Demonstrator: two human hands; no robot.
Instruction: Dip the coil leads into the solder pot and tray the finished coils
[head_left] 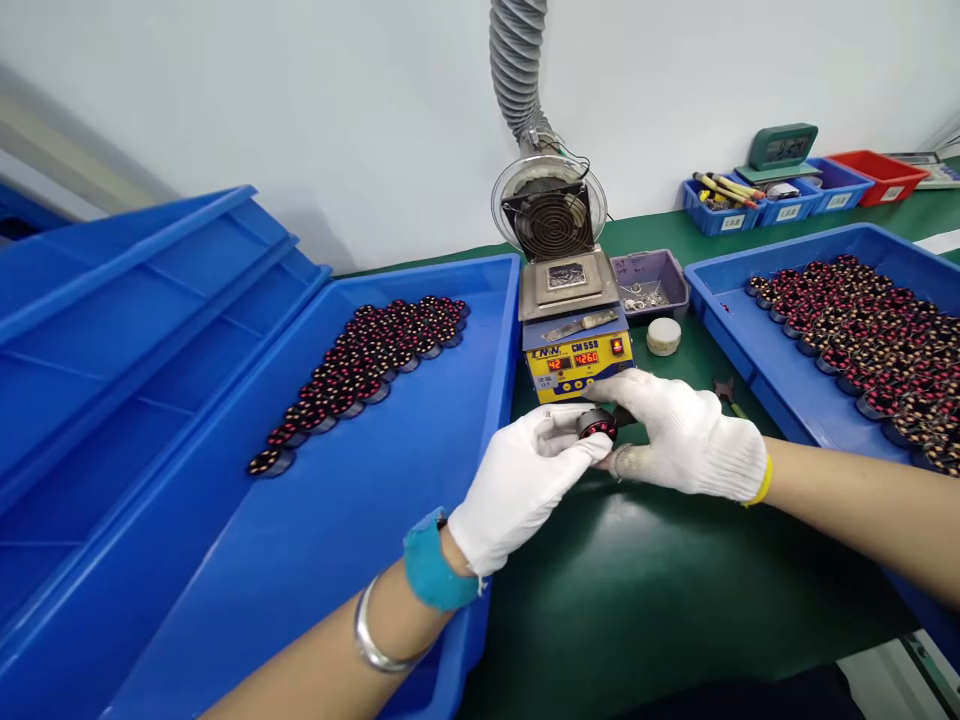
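Both my hands wear white gloves and meet over the green mat, just in front of the solder pot. My left hand [525, 480] and my right hand [679, 432] are both closed around one small round coil part [598, 426] with red windings, held between the fingertips. A blue strap sits on my left wrist. Behind the hands stands the yellow and blue solder pot [576, 345] with red digits lit on its front.
A large blue tray [420, 480] on the left holds rows of several coil parts [367, 365]. Another blue tray [757, 350] on the right is packed with more coils. A fume fan with a grey hose [550, 210], a small grey tray [651, 283], a white round tin [664, 336] and small bins at the back.
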